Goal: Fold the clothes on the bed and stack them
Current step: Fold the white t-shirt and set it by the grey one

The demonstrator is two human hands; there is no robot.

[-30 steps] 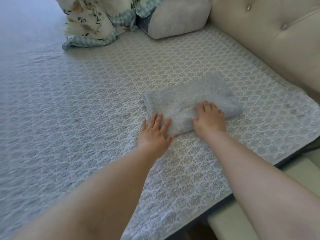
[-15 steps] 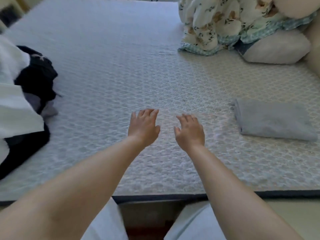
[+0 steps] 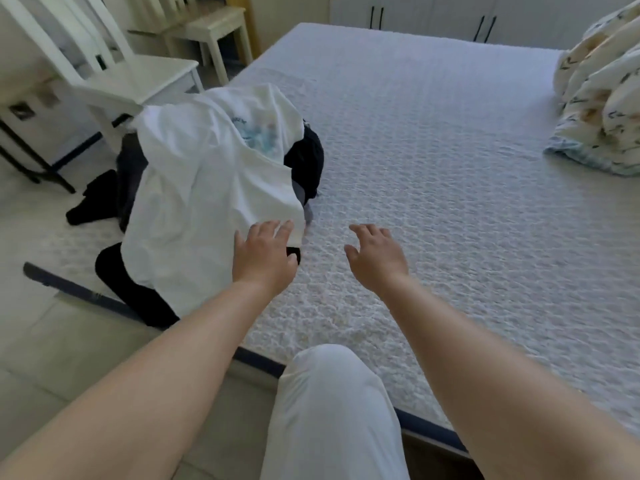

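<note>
Clearly most of the folding is left: a white shirt (image 3: 207,188) lies unfolded over dark clothes (image 3: 304,161) in a heap near the bed's (image 3: 433,150) left edge, and no folded stack shows. The left hand (image 3: 265,256), fingers spread and empty, reaches the shirt's near hem; the right hand (image 3: 375,256), fingers loose and empty, hovers just right of the heap.
</note>
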